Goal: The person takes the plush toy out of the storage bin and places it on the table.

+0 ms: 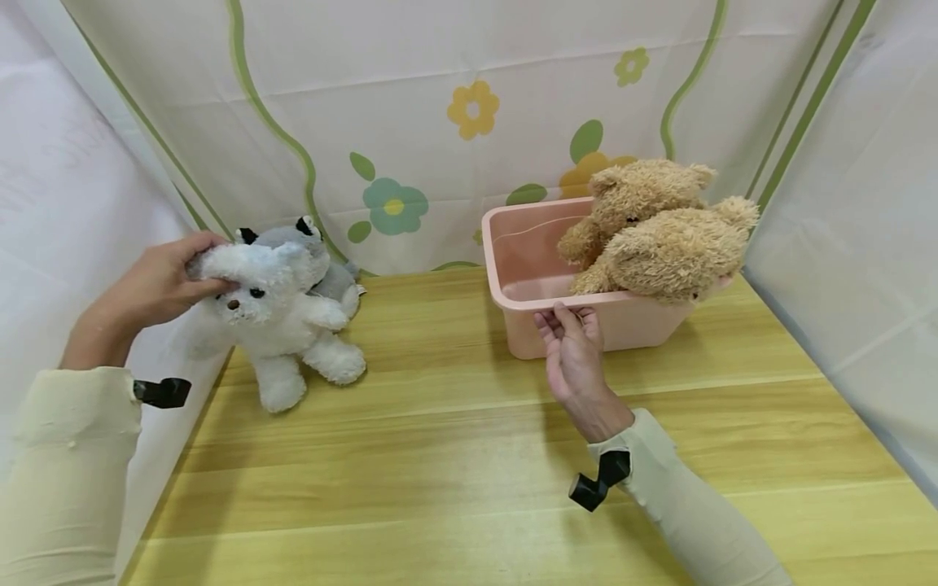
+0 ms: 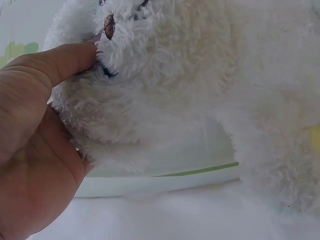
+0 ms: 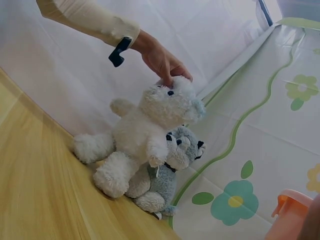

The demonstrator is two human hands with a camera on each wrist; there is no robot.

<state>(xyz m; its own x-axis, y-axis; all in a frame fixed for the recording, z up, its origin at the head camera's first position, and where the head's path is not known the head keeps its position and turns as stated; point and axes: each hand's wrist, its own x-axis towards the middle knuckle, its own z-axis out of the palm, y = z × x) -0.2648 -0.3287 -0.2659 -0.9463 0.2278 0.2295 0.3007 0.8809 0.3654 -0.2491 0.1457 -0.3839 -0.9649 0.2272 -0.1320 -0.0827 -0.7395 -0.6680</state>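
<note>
My left hand (image 1: 164, 281) grips the head of a white plush toy (image 1: 274, 325), thumb across its face beside the brown nose. The toy hangs upright at the table's left side, its feet low over the wood. Behind it sits a grey and white plush toy (image 3: 167, 185) with black-tipped ears, partly hidden in the head view. On the right, my right hand (image 1: 575, 358) pinches the front rim of a pink plastic bin (image 1: 520, 330) with thumb and fingers. Two tan teddy bears, one at the back (image 1: 652, 191) and one in front (image 1: 674, 252), lie in the bin's right part, rising above its rim.
The wooden table (image 1: 410, 464) meets a white cloth backdrop (image 1: 410, 65) printed with flowers and green vines. White cloth walls stand along the left and right sides. The bin's left part shows its bare pink floor.
</note>
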